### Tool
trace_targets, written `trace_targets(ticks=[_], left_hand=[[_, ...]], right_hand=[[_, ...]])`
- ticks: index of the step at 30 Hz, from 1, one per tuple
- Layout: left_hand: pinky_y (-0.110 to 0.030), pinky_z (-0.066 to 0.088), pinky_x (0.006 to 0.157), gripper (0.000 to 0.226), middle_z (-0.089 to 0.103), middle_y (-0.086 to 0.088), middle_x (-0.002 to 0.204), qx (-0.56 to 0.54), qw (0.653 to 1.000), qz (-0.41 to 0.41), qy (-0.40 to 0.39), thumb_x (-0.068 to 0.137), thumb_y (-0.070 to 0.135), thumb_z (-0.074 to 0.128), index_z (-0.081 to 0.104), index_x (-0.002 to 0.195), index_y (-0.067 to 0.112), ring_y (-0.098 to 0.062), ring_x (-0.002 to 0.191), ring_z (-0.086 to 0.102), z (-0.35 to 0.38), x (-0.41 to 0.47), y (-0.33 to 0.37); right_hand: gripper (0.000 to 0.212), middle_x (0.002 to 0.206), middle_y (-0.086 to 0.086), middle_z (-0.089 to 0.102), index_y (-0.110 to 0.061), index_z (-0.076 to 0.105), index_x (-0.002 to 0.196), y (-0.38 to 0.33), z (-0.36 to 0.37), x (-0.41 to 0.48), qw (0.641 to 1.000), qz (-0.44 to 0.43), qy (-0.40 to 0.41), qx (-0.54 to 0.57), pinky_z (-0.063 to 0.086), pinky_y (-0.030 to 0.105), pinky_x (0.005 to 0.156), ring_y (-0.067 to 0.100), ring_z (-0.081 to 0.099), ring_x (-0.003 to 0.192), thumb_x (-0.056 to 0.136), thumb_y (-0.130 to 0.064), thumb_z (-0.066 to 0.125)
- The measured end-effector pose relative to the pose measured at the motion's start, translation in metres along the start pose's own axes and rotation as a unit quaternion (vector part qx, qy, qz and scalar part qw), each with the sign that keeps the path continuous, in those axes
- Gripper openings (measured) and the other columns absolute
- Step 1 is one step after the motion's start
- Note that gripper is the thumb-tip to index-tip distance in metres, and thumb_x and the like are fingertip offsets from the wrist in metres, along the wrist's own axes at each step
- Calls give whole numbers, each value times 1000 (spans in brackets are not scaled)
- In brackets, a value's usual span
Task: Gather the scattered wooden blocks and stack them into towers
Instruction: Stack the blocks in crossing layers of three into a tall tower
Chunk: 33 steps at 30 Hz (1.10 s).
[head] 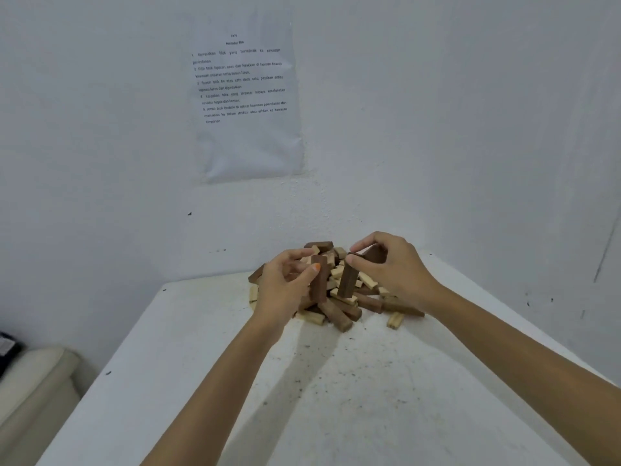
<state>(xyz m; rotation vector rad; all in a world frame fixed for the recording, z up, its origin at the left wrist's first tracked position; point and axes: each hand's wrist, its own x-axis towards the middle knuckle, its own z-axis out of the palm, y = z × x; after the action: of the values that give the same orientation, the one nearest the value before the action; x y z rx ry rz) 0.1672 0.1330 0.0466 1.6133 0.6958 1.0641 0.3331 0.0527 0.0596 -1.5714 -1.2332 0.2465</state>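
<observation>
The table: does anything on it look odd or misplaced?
The wooden blocks lie in a jumbled heap, none stacked. The left hand grips a dark block, the right hand another. Dark specks dot the table. The wall sheet is wrinkled.

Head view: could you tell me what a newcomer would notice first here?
A jumbled pile of light and dark blocks sits at the far end of the table. Over it, the left hand grips a dark block upright and the right hand pinches a second dark block. A printed sheet hangs on the wall.
</observation>
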Motion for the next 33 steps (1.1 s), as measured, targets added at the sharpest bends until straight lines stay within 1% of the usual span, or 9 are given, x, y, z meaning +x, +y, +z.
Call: trace_targets(ticks=[5, 9, 13, 18, 22, 24, 26, 29, 33], left_hand=[[-24, 57, 63, 22, 65, -12, 84, 65, 996, -25, -53, 89, 7, 65, 66, 110, 13, -14, 77, 65, -14, -32, -7], [-25, 57, 63, 21, 65, -11, 88, 129, 985, -52, -104, 89, 10, 65, 66, 109, 15, -15, 79, 68, -25, -54, -18], [-27, 58, 66, 19, 68, -18, 95, 123, 981, -88, -117, 89, 11, 65, 66, 108, 14, -17, 78, 69, -38, -71, -27], [-30, 59, 70, 20, 67, -16, 89, 97, 976, -139, -136, 90, 11, 64, 65, 109, 11, -16, 74, 68, -50, -83, -34], [-25, 56, 74, 21, 67, -16, 92, 103, 976, -141, -130, 90, 13, 64, 64, 111, 11, -14, 73, 66, -56, -88, -41], [-19, 52, 69, 21, 65, -8, 89, 141, 974, -127, -121, 91, 15, 64, 65, 111, 13, -5, 66, 59, -57, -88, -42], [-16, 49, 67, 20, 63, -4, 90, 160, 973, -118, -115, 91, 17, 64, 65, 111, 16, -2, 65, 55, -56, -89, -43], [-17, 50, 72, 20, 62, 0, 98, 201, 968, -108, -106, 90, 19, 64, 65, 110, 21, -2, 78, 57, -55, -90, -44], [-15, 44, 78, 28, 58, 7, 116, 242, 955, -96, -139, 88, 31, 66, 62, 115, 30, 0, 103, 54, -57, -91, -40]], right_hand=[[5, 80, -3, 69, -16, 73, 85, -9, 17, -34, 1000, 19, -19, -12, 45, 14, 64, 5, 60, 70, 82, -20, 75], [8, 71, -15, 65, -21, 74, 74, -7, 28, -56, 996, 32, -67, -56, 39, 11, 61, -5, 57, 69, 82, -23, 73], [9, 87, -2, 71, -18, 75, 77, -3, 41, -72, 986, 73, -125, -84, 45, 24, 67, 11, 61, 84, 82, -25, 73], [12, 80, -11, 64, -13, 75, 82, -6, 53, -81, 976, 112, -173, -73, 34, 6, 44, 1, 54, 71, 85, -24, 70], [11, 118, -2, 62, -18, 73, 79, -4, 61, -85, 971, 113, -193, -86, 35, 11, 62, 6, 53, 103, 86, -27, 71], [13, 117, -3, 60, -20, 71, 79, -3, 64, -87, 967, 114, -211, -91, 36, 11, 61, 6, 53, 98, 86, -31, 71], [16, 96, -6, 60, -19, 68, 84, -2, 64, -88, 962, 130, -224, -89, 37, 11, 52, 3, 53, 74, 89, -35, 68], [18, 73, 4, 58, -9, 65, 96, -3, 59, -88, 944, 264, -194, 48, 39, 19, 43, 9, 48, 49, 94, -25, 56], [27, 87, 17, 61, -4, 64, 110, -1, 44, -87, 918, 324, -185, 133, 52, 27, 56, 23, 60, 65, 96, -9, 41]])
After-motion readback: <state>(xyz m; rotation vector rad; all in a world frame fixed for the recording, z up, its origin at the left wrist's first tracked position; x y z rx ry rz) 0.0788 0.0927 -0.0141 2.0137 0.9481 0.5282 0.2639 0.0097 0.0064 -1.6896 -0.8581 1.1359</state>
